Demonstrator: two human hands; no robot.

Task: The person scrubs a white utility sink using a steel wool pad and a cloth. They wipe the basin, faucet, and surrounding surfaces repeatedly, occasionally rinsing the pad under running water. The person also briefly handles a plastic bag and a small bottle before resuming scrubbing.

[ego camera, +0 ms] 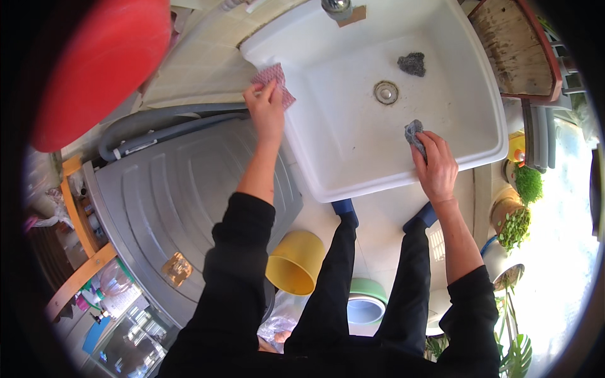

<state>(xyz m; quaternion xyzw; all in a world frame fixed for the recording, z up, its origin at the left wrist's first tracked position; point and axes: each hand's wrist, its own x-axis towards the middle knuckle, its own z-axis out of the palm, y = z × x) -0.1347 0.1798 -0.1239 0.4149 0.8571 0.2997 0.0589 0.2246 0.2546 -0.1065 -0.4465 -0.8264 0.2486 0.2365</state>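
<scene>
A white ceramic sink (331, 108) spreads out in front of me. On its left rim my left hand (265, 108) grips a pink patterned cloth (272, 75), which lies partly over the edge. My right hand (436, 163) is over the near right side of the basin, with a grey scouring pad (414, 131) pinched in its fingers. Another dark grey scouring pad (412, 64) rests on the basin floor, beyond the round metal drain (386, 92). Small dark specks dot the basin. Part of a metal faucet (336, 7) shows at the far edge.
A grey washing machine (160, 189) with a hose (175, 111) stands left, near a red basin (108, 71). On the floor are a yellow bucket (295, 262) and stacked tubs (366, 307). Potted plants (515, 227) line the right, below a stained wooden board (513, 45).
</scene>
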